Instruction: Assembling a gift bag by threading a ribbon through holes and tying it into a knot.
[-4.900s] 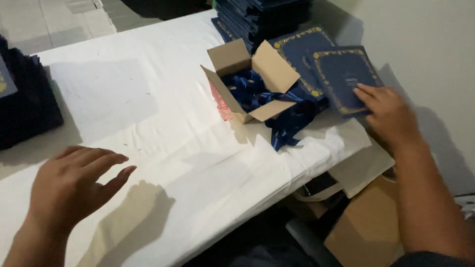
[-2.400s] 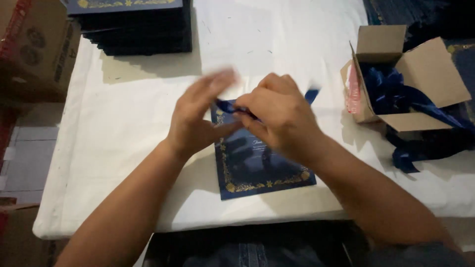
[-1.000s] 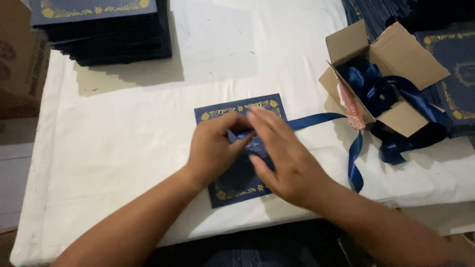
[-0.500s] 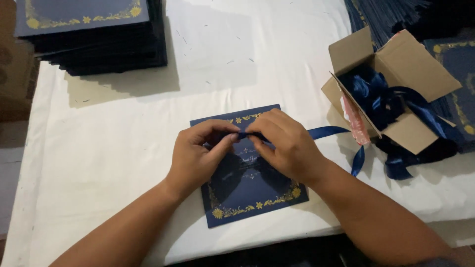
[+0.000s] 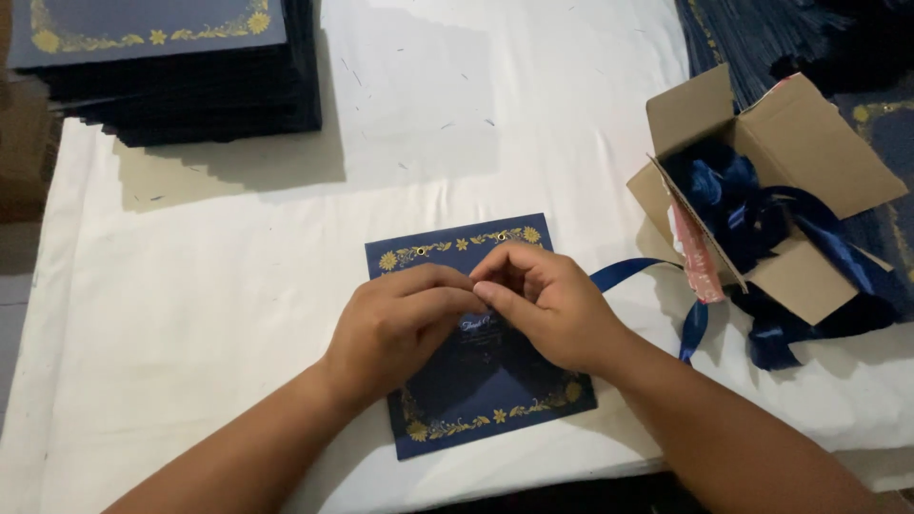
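With the dark blue gold-bordered card (image 5: 481, 371) flat at bench centre, my left hand (image 5: 395, 324) and right hand (image 5: 552, 305) pinch closed together over its upper half, apparently on the blue ribbon (image 5: 628, 271) trailing toward 3 o'clock; the tie looks unfinished, its two top eyelets bare.

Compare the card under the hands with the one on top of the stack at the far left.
The card under the hands lies alone on the white cloth, tilted, half covered by both hands. The top card caps a tall dark stack, uncovered and cut off by the frame. Both are navy with gold flower borders.
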